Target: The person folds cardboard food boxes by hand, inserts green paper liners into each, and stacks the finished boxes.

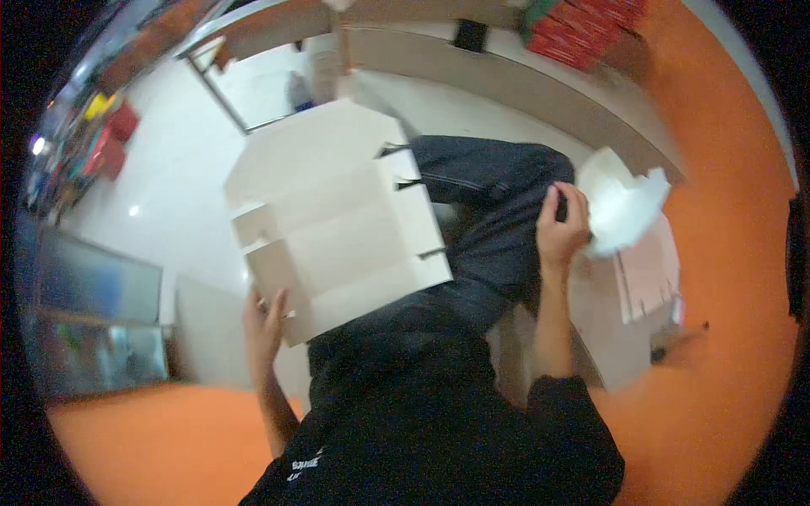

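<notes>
A pale, unfolded cardboard box with side flaps and slots lies tilted over my lap. My left hand grips its lower left edge, the thumb on the near face and the other fingers partly hidden. Over the knee of my dark trousers, my right hand is closed with curled fingers. Whether it pinches anything is hard to see. Just right of it is a white, ragged-edged sheet-like piece, blurred. I cannot tell if the hand touches it.
More flat cardboard pieces lie on the right, beside a small dark object. Red packages sit at the top right. A low partition crosses the back. Glass panels stand left, and the floor is white and orange.
</notes>
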`<act>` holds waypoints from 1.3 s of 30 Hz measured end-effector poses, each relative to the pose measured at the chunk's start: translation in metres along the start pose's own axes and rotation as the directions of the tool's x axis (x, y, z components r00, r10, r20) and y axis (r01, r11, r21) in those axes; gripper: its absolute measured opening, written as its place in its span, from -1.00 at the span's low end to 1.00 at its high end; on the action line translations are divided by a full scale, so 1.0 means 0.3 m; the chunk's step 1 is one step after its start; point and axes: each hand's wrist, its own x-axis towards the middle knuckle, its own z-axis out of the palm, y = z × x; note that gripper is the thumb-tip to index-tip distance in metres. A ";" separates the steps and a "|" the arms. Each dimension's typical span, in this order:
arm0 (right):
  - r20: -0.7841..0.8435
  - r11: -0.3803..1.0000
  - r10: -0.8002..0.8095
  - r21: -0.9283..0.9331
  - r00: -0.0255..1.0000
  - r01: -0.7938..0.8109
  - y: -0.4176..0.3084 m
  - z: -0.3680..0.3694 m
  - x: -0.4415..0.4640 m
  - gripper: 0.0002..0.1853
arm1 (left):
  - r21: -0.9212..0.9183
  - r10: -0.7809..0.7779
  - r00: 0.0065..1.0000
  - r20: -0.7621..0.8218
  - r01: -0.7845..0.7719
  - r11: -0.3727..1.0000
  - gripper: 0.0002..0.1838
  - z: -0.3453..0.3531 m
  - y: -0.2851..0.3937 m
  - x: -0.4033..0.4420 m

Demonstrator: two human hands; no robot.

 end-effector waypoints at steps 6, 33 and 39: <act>0.074 0.945 0.166 -0.297 0.983 -0.137 0.209 -0.129 -0.040 -0.56 | -0.056 0.118 0.989 0.089 -0.114 0.992 -0.66 0.010 0.005 0.046; 0.576 0.841 0.175 0.334 0.799 -0.425 -0.249 0.033 -0.140 -0.64 | -0.124 0.067 0.989 -0.129 -0.083 0.989 -0.74 0.041 -0.091 0.080; 0.713 0.866 0.113 0.271 0.692 -0.420 -0.322 0.194 -0.254 -0.61 | -0.227 0.062 0.987 -0.148 -0.095 0.969 -0.76 0.030 -0.074 0.065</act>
